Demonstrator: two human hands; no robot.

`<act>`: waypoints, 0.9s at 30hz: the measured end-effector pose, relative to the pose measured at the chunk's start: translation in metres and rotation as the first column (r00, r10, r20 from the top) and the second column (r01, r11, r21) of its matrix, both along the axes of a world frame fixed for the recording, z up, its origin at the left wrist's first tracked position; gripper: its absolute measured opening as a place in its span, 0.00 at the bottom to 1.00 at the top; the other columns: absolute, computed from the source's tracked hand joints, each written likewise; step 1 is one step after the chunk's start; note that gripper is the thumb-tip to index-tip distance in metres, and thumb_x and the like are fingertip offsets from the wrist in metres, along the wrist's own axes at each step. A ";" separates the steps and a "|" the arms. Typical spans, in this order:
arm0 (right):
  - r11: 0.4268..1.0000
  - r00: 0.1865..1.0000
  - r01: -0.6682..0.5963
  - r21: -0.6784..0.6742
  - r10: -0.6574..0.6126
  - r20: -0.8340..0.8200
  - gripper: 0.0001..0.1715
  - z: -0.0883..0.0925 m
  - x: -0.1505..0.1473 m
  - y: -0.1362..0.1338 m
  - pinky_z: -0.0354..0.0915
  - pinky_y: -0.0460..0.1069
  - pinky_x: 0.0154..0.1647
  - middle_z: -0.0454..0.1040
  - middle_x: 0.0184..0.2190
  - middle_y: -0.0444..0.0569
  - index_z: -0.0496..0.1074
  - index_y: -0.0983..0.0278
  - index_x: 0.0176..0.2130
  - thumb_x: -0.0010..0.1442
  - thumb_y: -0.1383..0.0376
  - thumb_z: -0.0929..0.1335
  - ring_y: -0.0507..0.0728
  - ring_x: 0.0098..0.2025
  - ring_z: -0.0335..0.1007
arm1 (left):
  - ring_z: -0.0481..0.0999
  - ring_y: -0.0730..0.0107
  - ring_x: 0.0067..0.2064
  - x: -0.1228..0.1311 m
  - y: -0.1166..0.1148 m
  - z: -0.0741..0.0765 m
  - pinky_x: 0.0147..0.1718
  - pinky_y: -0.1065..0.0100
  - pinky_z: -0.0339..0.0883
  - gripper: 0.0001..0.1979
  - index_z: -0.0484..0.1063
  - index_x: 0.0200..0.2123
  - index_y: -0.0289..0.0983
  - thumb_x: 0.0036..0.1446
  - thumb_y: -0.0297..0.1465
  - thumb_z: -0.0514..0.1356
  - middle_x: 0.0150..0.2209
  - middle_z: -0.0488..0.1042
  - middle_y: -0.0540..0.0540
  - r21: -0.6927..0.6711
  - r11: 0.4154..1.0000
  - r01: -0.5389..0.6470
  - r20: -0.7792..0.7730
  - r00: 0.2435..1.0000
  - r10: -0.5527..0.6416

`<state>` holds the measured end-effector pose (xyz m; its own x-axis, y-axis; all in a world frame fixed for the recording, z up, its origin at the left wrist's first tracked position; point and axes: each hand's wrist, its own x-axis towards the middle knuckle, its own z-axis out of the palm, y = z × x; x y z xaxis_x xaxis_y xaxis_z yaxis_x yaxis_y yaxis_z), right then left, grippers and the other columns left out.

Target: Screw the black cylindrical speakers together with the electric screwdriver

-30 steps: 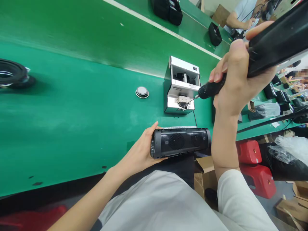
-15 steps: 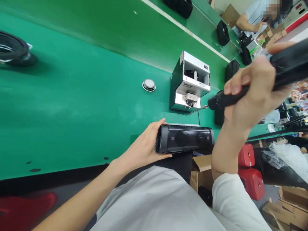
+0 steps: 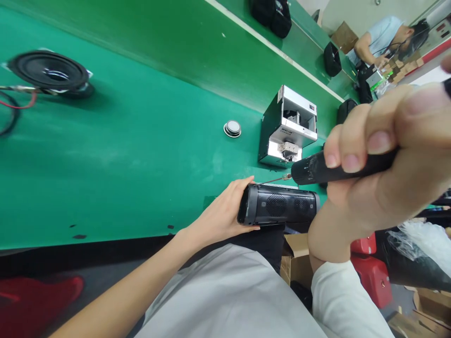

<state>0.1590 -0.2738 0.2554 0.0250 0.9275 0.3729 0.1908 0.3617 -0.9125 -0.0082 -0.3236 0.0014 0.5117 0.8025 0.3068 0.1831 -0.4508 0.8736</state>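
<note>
Black speaker [image 3: 280,205] lies just in front of the silver screw box [image 3: 289,129] — left hand [image 3: 221,216] grips its end, right hand [image 3: 384,173] wraps the screwdriver [image 3: 317,170], tip just above it. Lining up, I think — needs steady aim.

Bright, even indoor light from above; no hard beams. Green table [image 3: 141,141] shows pale washed sheen across middle, streaky reflections toward far edge. Shadows soft and short: dark patch beside loose speaker cone [image 3: 49,72] near table's left end, darker band under near edge. Metal box [image 3: 289,126] top nearly blown white. Right hand [image 3: 387,173] close to lens, oversized, soft-focus, fingertips smeared; screwdriver [image 3: 338,169] in it slightly blurred. Left hand [image 3: 221,216] and black speaker shell [image 3: 280,204] sharp, dull highlights on shell. Wide-angle bend tilts and curves table edges; frame corners stretched; far background hazy.
</note>
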 end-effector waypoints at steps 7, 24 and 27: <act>0.973 0.977 -0.069 0.219 0.111 -0.185 0.11 -0.056 -0.043 -0.002 0.62 0.47 0.21 0.68 0.22 0.30 0.73 0.54 0.44 0.66 0.67 0.75 0.49 0.18 0.61 | 0.74 0.33 0.71 0.001 0.003 0.003 0.68 0.32 0.75 0.54 0.55 0.77 0.47 0.56 0.38 0.80 0.70 0.71 0.32 -0.052 0.999 -0.005 0.056 0.998 0.008; 0.971 0.976 -0.152 0.184 0.176 -0.125 0.14 -0.076 -0.032 0.009 0.62 0.49 0.19 0.63 0.23 0.34 0.70 0.57 0.38 0.66 0.65 0.78 0.49 0.17 0.56 | 0.77 0.35 0.66 0.002 0.006 0.005 0.65 0.34 0.77 0.47 0.63 0.71 0.42 0.53 0.36 0.81 0.66 0.74 0.34 -0.144 0.990 -0.010 0.096 0.995 0.024; 0.959 0.965 -0.166 0.228 0.206 -0.162 0.17 -0.079 -0.035 0.011 0.63 0.48 0.18 0.67 0.23 0.34 0.71 0.58 0.36 0.63 0.65 0.81 0.49 0.17 0.59 | 0.77 0.34 0.66 0.002 0.006 0.004 0.65 0.33 0.77 0.46 0.63 0.70 0.43 0.53 0.36 0.80 0.65 0.74 0.34 -0.126 0.992 -0.011 0.068 0.997 0.020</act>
